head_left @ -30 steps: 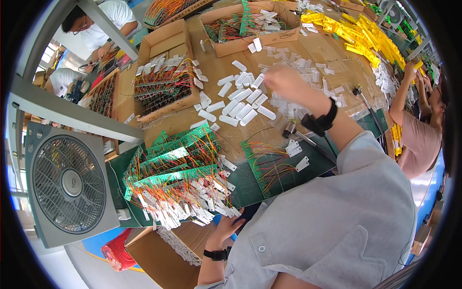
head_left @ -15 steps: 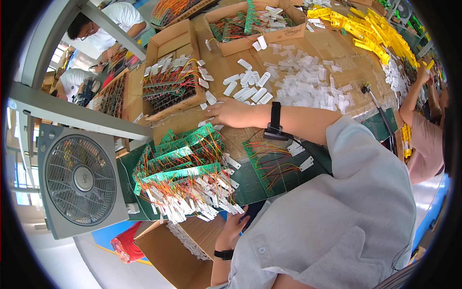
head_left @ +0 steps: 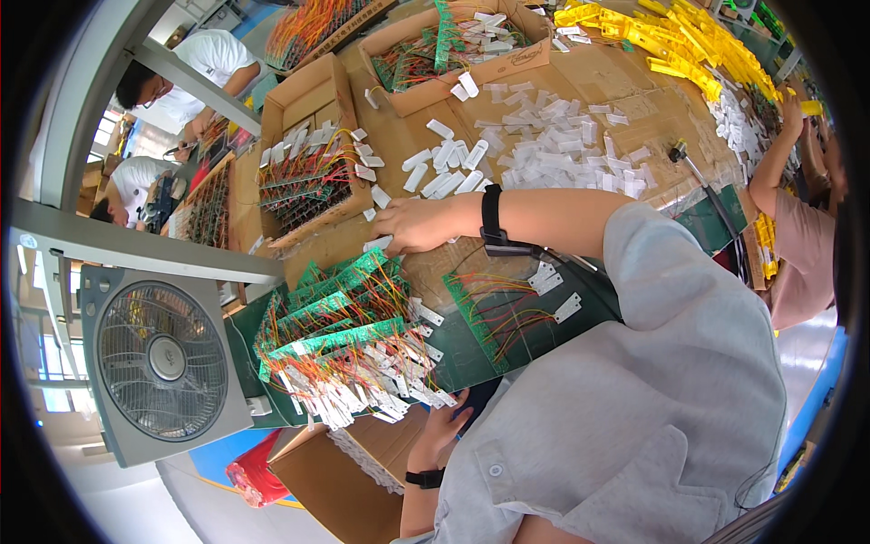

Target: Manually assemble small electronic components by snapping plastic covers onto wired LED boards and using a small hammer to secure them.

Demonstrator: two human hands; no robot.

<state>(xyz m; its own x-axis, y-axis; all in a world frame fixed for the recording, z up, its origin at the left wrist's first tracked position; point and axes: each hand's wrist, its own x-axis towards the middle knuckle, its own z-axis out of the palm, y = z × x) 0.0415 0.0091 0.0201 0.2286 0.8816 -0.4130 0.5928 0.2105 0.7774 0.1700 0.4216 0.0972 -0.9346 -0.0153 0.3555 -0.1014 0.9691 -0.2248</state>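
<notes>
My right hand (head_left: 417,225) reaches across the cardboard-covered table, fingers curled down around a small white plastic piece (head_left: 378,243) at their tips. Just nearer lies a heap of green circuit boards (head_left: 340,308) with red and yellow wires, ending in many small white tabs. A single wired green board (head_left: 476,317) rests on the green mat to the right of that heap. My left hand (head_left: 442,424) is low, below the table's near edge, its fingers apart beside dark blue cloth. Part of that hand is hidden, and I see nothing in it.
Loose white oblong covers (head_left: 444,163) and translucent strips (head_left: 571,136) lie farther back. Two cartons (head_left: 340,204) (head_left: 507,68) hold wired boards. A grey fan (head_left: 168,358) stands left; an open carton (head_left: 326,480) sits below. Yellow parts (head_left: 689,45) are piled at far right. Other people work nearby.
The view has swung slightly, so the table items sit a little lower and farther left. Both my hands keep nearly the same place relative to the table.
</notes>
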